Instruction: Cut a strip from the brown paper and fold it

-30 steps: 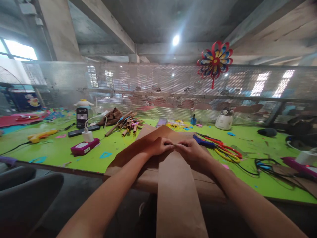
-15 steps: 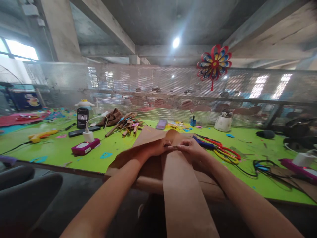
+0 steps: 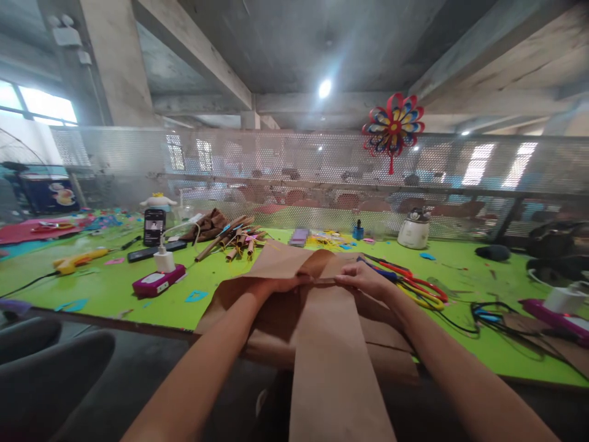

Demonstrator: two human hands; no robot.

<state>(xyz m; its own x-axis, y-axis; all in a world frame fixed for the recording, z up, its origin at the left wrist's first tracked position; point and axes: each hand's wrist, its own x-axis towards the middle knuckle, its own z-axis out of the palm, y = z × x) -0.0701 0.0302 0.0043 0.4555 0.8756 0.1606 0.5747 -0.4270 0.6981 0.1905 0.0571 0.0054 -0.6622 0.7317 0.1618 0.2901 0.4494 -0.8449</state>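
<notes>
Green table point(image 3: 115, 285): brown paper point(image 3: 276, 261), scissors point(image 3: 414, 287), possibly glue gun point(image 3: 76, 261).

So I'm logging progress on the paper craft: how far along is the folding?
Done: a heap of rolled paper tubes lies at the back of the green table. In hand: the left hand and right hand pinch a fold in the brown paper strip. Left: most of the strip hangs flat and unfolded over the table's edge.

The brown paper strip point(image 3: 331, 344) looks like matt kraft paper, smooth with soft creases. The surface point(image 3: 115, 279) wears a matt, bright green covering. The scissors point(image 3: 414, 285) have glossy plastic handles. Behind, the perforated screen point(image 3: 276, 159) looks like dull grey metal.
</notes>
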